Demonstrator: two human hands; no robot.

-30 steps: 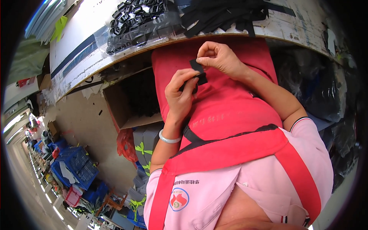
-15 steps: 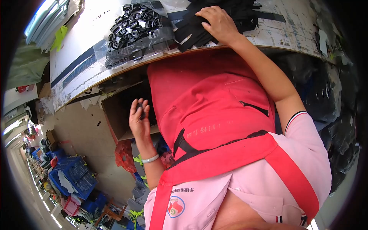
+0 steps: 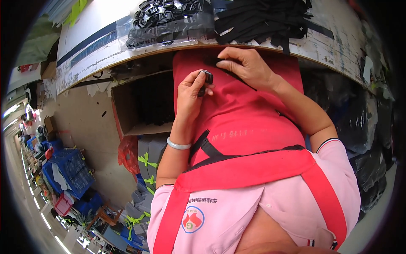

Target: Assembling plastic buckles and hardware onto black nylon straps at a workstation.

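My left hand (image 3: 189, 94) is closed around a black plastic buckle (image 3: 207, 77), held over the red apron; a second dark piece shows lower between the fingers. Just to the right, my right hand (image 3: 248, 67) pinches a black strap (image 3: 247, 84), whose free end trails below the palm across the apron. The strap and the buckle are apart. On the worktable (image 3: 91, 63) above the hands, a pile of black straps (image 3: 262, 23) lies beside a clear plastic bag (image 3: 165, 34) with several black buckles (image 3: 169, 8) on and around it.
An open cardboard box (image 3: 146, 127) with dark contents stands below the table edge, left of the apron. Black plastic bags (image 3: 351, 114) bulge at the right under the table. A red bag (image 3: 128, 154) and blue crates (image 3: 69, 171) are at the left.
My right hand has left the strap pile with a strap and come down over the apron. My left hand has risen from beside the box toward it, bringing the buckle.
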